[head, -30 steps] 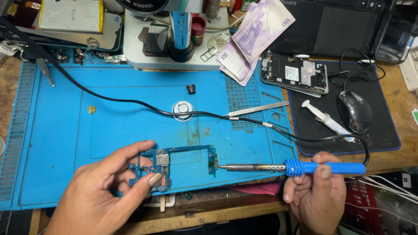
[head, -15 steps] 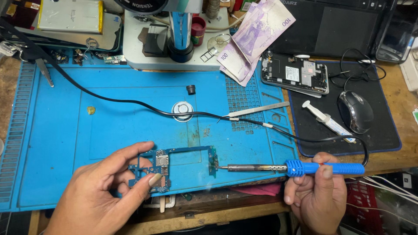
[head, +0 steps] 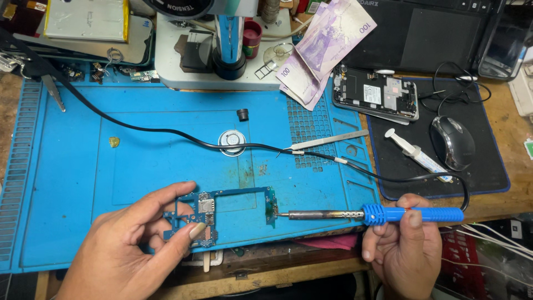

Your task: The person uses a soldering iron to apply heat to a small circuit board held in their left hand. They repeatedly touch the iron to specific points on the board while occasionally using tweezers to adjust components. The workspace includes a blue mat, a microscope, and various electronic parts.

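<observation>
- At the lower left of the frame the left hand is seen palm-side up and cupped, its fingers pinched on the left end of a blue circuit board, with the index finger laid along the board's upper edge.
- The circuit board is held flat on the blue work mat, near the mat's lower edge at the frame's lower centre.
- At the lower right the right hand is clenched around the blue handle of a soldering iron, the thumb laid on top of the handle.
- The iron is held level, pointing left, and its tip is set against the right end of the circuit board.
- Compared with the frame half a second earlier, both hands, the board and the iron are found in nearly the same places; no clear shift is seen.
- The iron's black cable is trailed across the mat toward the upper left.
- Farther up, a small round speaker part and metal tweezers are laid on the mat.
- On the desk at the right, a syringe and a computer mouse are rested on a dark pad.
- At the top, an opened phone is placed beside banknotes and a microscope base.
</observation>
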